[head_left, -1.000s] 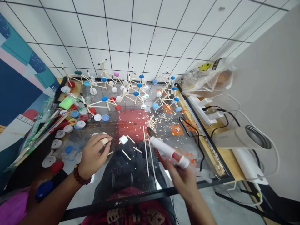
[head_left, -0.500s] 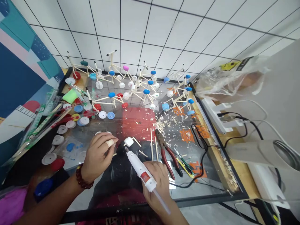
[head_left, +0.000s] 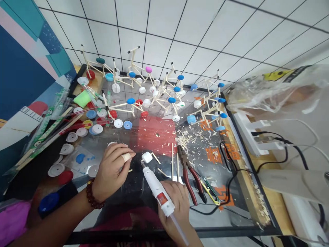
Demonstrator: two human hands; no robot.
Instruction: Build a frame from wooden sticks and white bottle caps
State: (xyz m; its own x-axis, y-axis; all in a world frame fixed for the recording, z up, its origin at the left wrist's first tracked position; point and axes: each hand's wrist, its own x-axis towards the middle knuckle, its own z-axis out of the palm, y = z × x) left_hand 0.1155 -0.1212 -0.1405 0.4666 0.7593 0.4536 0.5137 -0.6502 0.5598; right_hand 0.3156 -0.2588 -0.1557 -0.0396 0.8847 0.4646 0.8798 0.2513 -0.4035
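Right hand [head_left: 177,199] was wrapped round the body of a white glue gun [head_left: 155,185], nozzle pointing far and slightly left. Nozzle tip stood at the near side of a small white cap [head_left: 147,157] on the worktop [head_left: 135,193], between the two hands; could not tell whether they touched. Left hand [head_left: 113,168] was just left of the cap, fingers curled, thumb close to the forefinger. Could not tell if anything was pinched there.

A short stick [head_left: 156,158] angled off the cap's right side; a loose stick [head_left: 161,172] lay nearer, on the right. Two long sticks [head_left: 172,161] lay further right, then pliers [head_left: 183,157] beside them.

Risks, as judged: the cap looked small and light and no finger visibly steadied it, so a nudge from the nozzle could skid or tip it. Left fingertips sat near the hot end; a slip of the gun might burn them. Too hard a squeeze could string glue onto the worktop. Wood shavings [head_left: 189,137] on the far right might stick in wet glue if they drifted over. The black cord [head_left: 235,170], near the pliers' handles, could snag and jerk the gun, if it fed it.
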